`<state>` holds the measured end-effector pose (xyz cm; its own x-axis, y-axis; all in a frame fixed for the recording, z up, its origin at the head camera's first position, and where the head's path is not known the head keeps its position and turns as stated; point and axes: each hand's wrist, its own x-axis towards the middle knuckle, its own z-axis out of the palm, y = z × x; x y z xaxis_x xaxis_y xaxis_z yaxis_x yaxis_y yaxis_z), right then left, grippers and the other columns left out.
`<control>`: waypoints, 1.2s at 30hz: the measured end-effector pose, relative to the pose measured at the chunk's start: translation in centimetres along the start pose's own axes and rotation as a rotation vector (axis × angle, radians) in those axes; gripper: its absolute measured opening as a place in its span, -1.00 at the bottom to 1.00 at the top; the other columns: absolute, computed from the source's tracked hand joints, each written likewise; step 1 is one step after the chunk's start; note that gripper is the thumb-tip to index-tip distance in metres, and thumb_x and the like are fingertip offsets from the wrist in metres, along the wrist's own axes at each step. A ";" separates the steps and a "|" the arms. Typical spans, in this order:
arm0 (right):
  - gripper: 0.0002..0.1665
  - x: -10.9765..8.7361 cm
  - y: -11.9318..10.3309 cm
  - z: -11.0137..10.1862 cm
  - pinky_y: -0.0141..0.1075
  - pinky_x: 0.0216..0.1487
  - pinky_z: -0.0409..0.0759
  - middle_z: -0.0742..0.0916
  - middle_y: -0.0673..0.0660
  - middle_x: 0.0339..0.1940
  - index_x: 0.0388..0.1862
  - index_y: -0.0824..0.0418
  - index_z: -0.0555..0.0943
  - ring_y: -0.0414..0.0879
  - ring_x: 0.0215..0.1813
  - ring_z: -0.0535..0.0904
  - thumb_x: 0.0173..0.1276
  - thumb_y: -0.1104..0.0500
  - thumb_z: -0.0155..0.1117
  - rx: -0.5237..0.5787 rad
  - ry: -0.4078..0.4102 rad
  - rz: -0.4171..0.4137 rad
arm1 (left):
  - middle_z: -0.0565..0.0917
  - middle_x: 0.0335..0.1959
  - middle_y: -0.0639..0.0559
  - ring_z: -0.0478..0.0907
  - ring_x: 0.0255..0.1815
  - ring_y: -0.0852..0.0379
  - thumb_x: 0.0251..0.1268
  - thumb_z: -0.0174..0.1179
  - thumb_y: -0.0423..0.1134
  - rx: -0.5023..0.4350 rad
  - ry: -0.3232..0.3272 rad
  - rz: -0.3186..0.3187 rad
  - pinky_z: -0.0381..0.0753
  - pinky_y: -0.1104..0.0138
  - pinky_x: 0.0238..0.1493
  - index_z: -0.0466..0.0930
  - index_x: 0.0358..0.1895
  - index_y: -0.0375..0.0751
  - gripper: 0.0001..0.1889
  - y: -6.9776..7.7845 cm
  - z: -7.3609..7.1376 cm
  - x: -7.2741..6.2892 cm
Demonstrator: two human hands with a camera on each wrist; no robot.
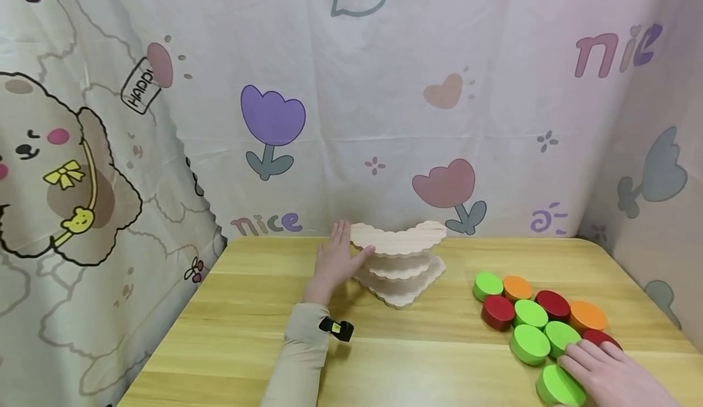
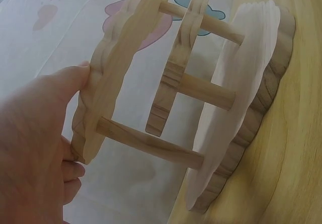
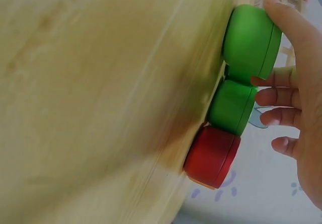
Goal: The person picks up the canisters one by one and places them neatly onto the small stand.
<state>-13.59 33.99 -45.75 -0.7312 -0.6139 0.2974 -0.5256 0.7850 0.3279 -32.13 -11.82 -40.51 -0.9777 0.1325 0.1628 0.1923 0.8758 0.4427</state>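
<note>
A pale wooden tiered stand [image 1: 398, 239] with scalloped edges and round posts [image 2: 163, 146] stands near the back of the table. My left hand [image 1: 336, 262] grips the left end of its top tier, the thumb on one side and fingers curled at the other in the left wrist view. At the front right, my right hand [image 1: 612, 373] holds the nearest green round box [image 1: 559, 386] between thumb and fingers. That box [image 3: 251, 40] has a seam below its lid and seems to rest on the table. A smaller-looking green box [image 3: 231, 105] and a red one [image 3: 211, 153] sit beyond it.
Several more round boxes in green, orange [image 1: 587, 316] and red [image 1: 498, 312] cluster on the right of the wooden table [image 1: 230, 334]. A printed cloth [image 1: 351, 90] hangs behind the table and along both sides. A black band [image 1: 337, 328] is on the left wrist.
</note>
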 end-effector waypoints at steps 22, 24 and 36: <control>-0.14 4.3 -3.4 -1.7 -0.34 0.59 -0.19 0.71 -0.08 -0.08 -0.06 0.01 0.67 -0.02 0.01 0.60 0.01 -0.64 0.14 0.100 -0.069 0.054 | -0.22 0.62 -0.05 -0.30 0.64 -0.02 0.25 -0.20 0.53 0.002 0.005 0.002 -0.21 -0.24 0.54 -0.27 0.58 -0.14 0.06 -0.1 0.2 -0.3; -0.17 5.0 -3.9 -2.1 -0.21 0.41 0.22 0.69 -0.14 -0.12 -0.10 -0.02 0.66 -0.09 -0.02 0.58 -0.01 -0.64 0.16 0.100 -0.033 0.048 | -0.24 0.62 -0.03 -0.31 0.64 0.00 0.24 -0.23 0.54 0.009 -0.005 -0.001 -0.21 -0.24 0.54 -0.29 0.58 -0.12 0.07 -0.2 0.4 -0.3; -0.32 9.7 -5.3 -2.5 -0.25 -0.07 0.38 0.59 -0.19 -0.30 -0.30 -0.07 0.59 -0.22 -0.17 0.42 0.00 -0.60 0.21 0.115 0.255 -0.118 | -0.23 0.62 -0.03 -0.31 0.64 0.00 0.24 -0.23 0.55 0.000 0.009 -0.002 -0.22 -0.23 0.54 -0.29 0.58 -0.12 0.07 -0.2 0.1 -0.3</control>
<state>-16.82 23.70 -42.39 -0.5369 -0.6913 0.4836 -0.6568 0.7022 0.2748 -31.88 -11.95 -40.73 -0.9774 0.1260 0.1699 0.1900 0.8762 0.4429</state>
